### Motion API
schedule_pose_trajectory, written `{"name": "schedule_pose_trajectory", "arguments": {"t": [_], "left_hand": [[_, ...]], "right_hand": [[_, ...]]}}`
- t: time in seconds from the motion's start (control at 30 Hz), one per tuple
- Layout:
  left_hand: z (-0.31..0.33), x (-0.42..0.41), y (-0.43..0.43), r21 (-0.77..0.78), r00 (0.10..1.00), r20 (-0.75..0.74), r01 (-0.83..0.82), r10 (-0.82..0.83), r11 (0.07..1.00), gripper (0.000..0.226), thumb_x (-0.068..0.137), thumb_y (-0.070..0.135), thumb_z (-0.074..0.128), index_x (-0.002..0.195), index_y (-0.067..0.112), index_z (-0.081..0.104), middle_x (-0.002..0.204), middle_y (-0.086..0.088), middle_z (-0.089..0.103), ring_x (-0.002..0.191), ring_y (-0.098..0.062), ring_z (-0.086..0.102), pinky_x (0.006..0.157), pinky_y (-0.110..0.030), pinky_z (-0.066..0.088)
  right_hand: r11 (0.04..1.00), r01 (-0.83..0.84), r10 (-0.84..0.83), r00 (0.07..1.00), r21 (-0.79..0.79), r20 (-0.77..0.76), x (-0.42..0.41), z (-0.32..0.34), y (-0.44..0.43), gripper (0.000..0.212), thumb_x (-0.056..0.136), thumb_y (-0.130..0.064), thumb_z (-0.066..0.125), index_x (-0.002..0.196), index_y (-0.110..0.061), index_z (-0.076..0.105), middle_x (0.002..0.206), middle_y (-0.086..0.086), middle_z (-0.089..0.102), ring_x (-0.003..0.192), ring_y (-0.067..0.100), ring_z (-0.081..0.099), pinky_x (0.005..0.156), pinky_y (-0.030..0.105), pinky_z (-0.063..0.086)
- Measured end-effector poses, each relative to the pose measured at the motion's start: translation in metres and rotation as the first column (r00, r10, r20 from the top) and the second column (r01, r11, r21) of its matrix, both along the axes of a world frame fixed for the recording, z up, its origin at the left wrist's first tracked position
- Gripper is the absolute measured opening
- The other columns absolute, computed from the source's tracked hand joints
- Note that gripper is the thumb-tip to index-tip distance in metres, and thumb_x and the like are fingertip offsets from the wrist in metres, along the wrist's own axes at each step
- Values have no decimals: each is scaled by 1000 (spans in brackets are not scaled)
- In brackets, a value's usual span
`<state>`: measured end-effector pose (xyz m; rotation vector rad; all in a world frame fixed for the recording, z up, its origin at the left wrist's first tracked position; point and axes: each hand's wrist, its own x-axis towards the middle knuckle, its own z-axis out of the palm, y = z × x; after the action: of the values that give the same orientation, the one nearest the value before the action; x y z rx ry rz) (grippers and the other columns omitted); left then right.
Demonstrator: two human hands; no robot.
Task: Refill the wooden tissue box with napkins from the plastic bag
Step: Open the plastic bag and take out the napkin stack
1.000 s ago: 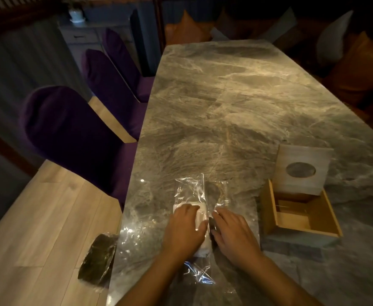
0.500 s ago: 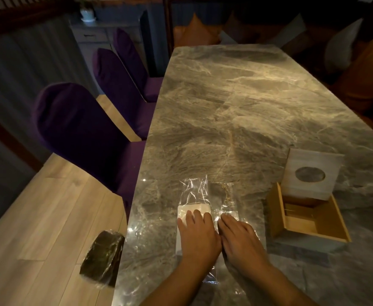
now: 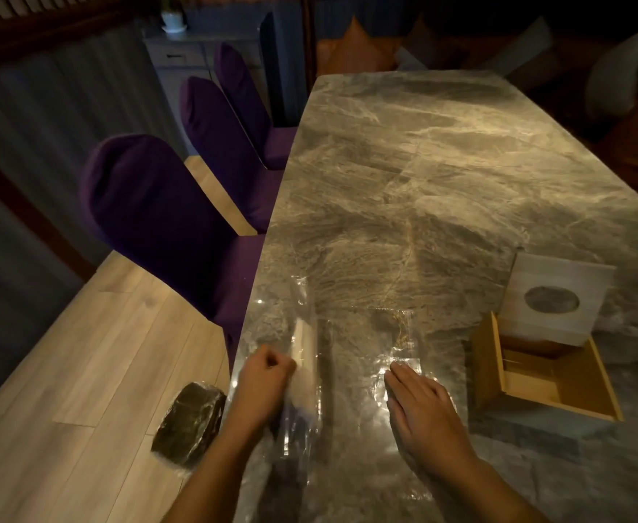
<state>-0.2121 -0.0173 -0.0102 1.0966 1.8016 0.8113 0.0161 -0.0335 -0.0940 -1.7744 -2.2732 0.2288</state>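
A clear plastic bag (image 3: 362, 356) lies crumpled on the marble table (image 3: 423, 183) near its front left edge. My left hand (image 3: 264, 386) is closed on a stack of white napkins (image 3: 304, 349), tilted up on edge and still wrapped in plastic. My right hand (image 3: 423, 409) lies flat, fingers together, pressing the bag down to the right of the stack. The open wooden tissue box (image 3: 544, 375) sits further right, nothing visible inside. Its lid (image 3: 555, 300), with an oval hole, leans against the box's far side.
Three purple chairs (image 3: 159, 228) stand along the table's left side. A dark wrapped bundle (image 3: 189, 424) lies on the wooden floor below the table's left edge. Cushions (image 3: 619, 69) line a bench at the far right.
Both hands were close together on the flat napkin stack. Now they have moved apart: the left has tipped the stack up on edge and pulled it left, the right has slid right on the bag.
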Motion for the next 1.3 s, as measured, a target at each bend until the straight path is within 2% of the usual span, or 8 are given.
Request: {"name": "schedule_pose_trajectory", "arguments": {"t": [0.27, 0.5, 0.63, 0.7, 0.8, 1.03, 1.17, 1.3], "left_hand": [[-16, -44, -17, -30, 983, -46, -178, 177, 984, 14, 91, 11, 51, 99, 0, 57, 98, -14, 58, 81, -20, 54, 56, -23, 39], [-28, -23, -15, 118, 894, -448, 33, 24, 992, 44, 89, 35, 54, 127, 17, 45, 129, -6, 54, 113, -19, 54, 95, -38, 47], [-40, 11, -13, 73, 780, -602, 266, -170, 961, 70, 90, 51, 43, 146, 19, 18, 157, -2, 18, 144, -17, 14, 116, -32, 12], [-48, 19, -11, 17, 712, -660, 333, -239, 943, 75, 91, 53, 36, 148, 17, 3, 159, -5, 0, 146, -18, -3, 113, -28, -5], [-56, 19, -8, -36, 630, -716, 397, -301, 917, 71, 93, 46, 31, 148, 14, 0, 159, -9, -3, 146, -20, -7, 110, -28, -12], [-46, 0, 0, 2, 681, -682, 366, -267, 930, 51, 92, 37, 44, 137, 17, 33, 149, -5, 34, 139, -21, 27, 115, -31, 19], [-31, -6, 2, 55, 742, -632, 333, -226, 941, 37, 88, 32, 50, 121, 16, 43, 124, -1, 54, 109, -16, 51, 90, -25, 38], [-14, -14, 4, 25, 861, -479, 207, -170, 978, 39, 87, 24, 52, 123, 21, 37, 117, -5, 60, 87, -20, 63, 75, -38, 56]], "right_hand": [[999, 14, -14, 1000, -34, -6, -1, -2, 1, 44, 87, -33, 36, 120, -17, 61, 125, -1, 64, 117, 12, 57, 96, 22, 25], [999, 4, -8, 998, 50, 65, -14, 13, 4, 40, 83, -32, 37, 103, -15, 67, 109, 1, 70, 99, 17, 67, 95, 24, 31], [1000, -20, 19, 996, 11, 88, -39, 12, 0, 50, 81, -47, 40, 117, -18, 61, 120, 0, 67, 109, 16, 64, 93, 31, 41], [997, -57, 63, 992, -58, 111, -51, 11, -5, 55, 88, -54, 30, 120, -21, 59, 124, -3, 64, 114, 13, 60, 94, 30, 43], [984, -77, 100, 985, -160, 142, -59, 8, -10, 66, 91, -56, 10, 123, -21, 57, 127, -4, 62, 117, 11, 57, 106, 29, 32], [959, -150, 191, 968, -239, 160, -46, 10, 0, 62, 92, -58, 18, 128, -21, 52, 133, -3, 57, 124, 11, 51, 107, 29, 8], [942, -178, 226, 963, -283, 147, -36, 9, 10, 60, 91, -60, 21, 130, -24, 49, 134, -5, 56, 123, 9, 52, 108, 29, 10], [944, -179, 229, 961, -276, 158, -22, 8, 19, 59, 92, -60, 21, 131, -25, 48, 134, -7, 56, 122, 7, 51, 105, 29, 18]]}}
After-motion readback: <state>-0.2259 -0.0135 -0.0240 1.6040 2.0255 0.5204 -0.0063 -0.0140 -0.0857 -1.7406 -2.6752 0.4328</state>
